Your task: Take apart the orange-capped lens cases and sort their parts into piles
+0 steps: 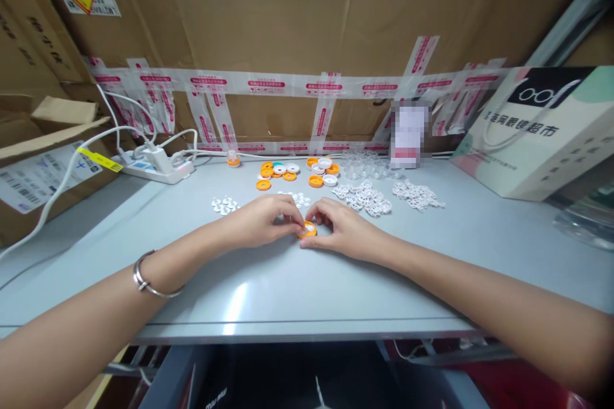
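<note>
On the grey table in front of me lies an orange round cap [311, 234] with a small white piece inside it. My right hand [348, 230] grips its rim, thumb at the near side and curled fingers at the far side. From the left, my left hand [263, 220] brings thumb and fingertips together on the cap's left edge; whether a small part is between them is hidden. Just beyond the hands are small white discs [300, 199] and, further left, small white pieces [224, 206]. A pile of white openwork parts [367, 198] lies past my right hand.
Orange and white rings lie in a left group [275, 170] and a right group [323, 170]. Clear plastic cups [367, 165] stand behind. More white parts [418, 195] lie to the right. A power strip [165, 170], an open carton [48, 166] and a paper bag [532, 134] flank the table.
</note>
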Action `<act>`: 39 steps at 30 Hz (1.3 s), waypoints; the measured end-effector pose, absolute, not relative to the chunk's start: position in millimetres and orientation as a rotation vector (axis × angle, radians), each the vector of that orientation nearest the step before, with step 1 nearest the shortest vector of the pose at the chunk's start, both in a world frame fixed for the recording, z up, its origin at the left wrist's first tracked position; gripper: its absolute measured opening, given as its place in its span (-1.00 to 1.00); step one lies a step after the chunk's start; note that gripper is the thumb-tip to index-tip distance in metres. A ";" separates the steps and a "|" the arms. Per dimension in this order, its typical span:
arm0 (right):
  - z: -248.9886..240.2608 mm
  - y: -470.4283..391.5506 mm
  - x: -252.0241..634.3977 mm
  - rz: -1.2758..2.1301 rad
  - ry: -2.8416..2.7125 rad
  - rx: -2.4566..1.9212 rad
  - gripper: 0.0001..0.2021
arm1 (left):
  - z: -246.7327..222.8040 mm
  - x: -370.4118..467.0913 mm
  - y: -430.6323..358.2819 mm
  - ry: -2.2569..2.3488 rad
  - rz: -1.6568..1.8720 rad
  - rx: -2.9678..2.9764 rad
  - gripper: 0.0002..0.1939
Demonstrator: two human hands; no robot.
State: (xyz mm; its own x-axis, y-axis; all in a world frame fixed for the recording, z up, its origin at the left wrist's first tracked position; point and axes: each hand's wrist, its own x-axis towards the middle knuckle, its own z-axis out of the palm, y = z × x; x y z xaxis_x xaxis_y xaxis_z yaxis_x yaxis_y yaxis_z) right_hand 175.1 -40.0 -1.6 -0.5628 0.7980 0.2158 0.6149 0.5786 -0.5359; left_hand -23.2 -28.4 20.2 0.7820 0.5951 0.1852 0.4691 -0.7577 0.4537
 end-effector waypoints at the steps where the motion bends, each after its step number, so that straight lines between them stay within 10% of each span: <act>1: -1.2 -40.5 175.3 0.580 -2.375 -1.128 -0.62 | 20.9 -22.7 -28.6 0.818 0.449 2.592 -0.85; 39: -2.2 -36.8 178.0 0.703 -2.380 -1.047 -0.74 | 12.9 -28.6 5.4 1.187 0.601 2.981 -0.83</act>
State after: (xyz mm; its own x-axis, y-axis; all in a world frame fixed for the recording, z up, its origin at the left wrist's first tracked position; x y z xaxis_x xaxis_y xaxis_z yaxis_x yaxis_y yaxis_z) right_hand 178.0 -36.8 -2.2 -0.6141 0.7661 0.1898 0.5402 0.5833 -0.6066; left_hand -28.6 5.4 12.9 0.6689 0.6390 0.3798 0.6842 -0.7290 0.0215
